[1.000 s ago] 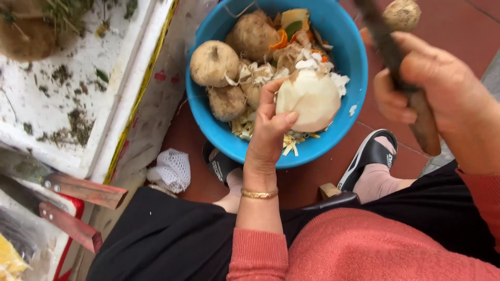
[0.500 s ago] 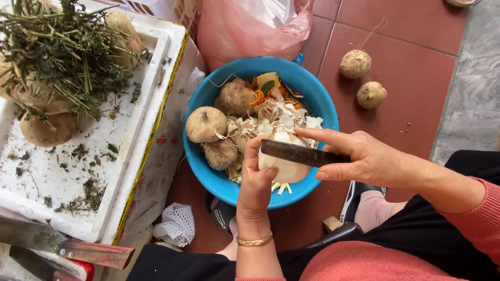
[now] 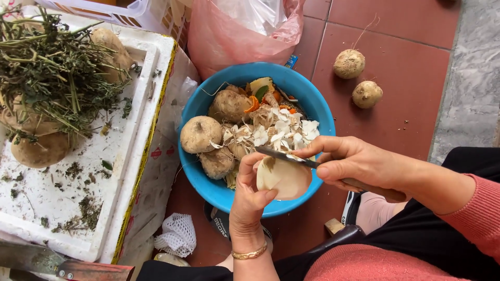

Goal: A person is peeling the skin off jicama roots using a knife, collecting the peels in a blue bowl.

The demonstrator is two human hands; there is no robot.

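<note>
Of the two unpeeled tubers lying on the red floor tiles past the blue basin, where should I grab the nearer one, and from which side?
Take the nearer tuber across its round body, coming straight down from above. It lies free on the red tiles, apart from the other tuber and the blue basin, so both flanks look open. Its squat, rounded shape probably suits a wide grip at the middle; avoid the thin root string.

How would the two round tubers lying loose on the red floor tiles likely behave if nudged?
The two tubers look nearly round, so they would probably roll across the smooth tiles. Their thin root tails might slow them a little. They look dense and firm, likely heavy for their size.
</note>
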